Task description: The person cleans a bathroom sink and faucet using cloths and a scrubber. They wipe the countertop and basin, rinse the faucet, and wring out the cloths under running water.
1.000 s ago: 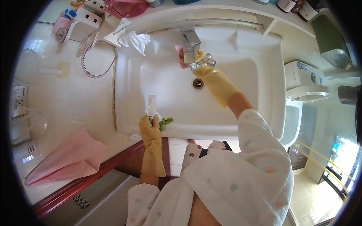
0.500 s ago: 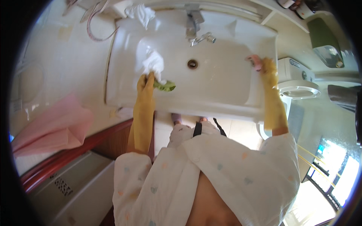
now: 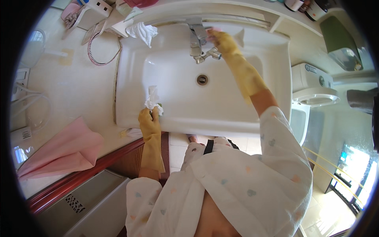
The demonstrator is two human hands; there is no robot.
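Observation:
Both my hands wear yellow rubber gloves over a wide white washbasin (image 3: 272, 79). My left hand (image 3: 149, 119), near the front left rim, is closed on a crumpled white tissue or thin wrapper (image 3: 152, 99). A bit of green shows beside its fingers. My right hand (image 3: 221, 39) reaches to the back of the basin, just right of the chrome faucet (image 3: 196, 43). Its fingers are closed round a small pink thing (image 3: 215, 30), partly hidden and blurred, perhaps a sponge or cloth. The drain (image 3: 202, 79) lies between my hands.
A white cloth (image 3: 143, 33) hangs over the basin's back left corner, near a pink-edged headband (image 3: 91, 51). On the left counter lies a pink cloth (image 3: 67, 150). A shelf with bottles (image 3: 314, 10) runs along the back right; a toilet (image 3: 316, 96) stands to the right.
My right hand has swung from the basin's right rim to the faucet, carrying the pink thing. My left hand has drawn slightly nearer with the white thing; less green shows there.

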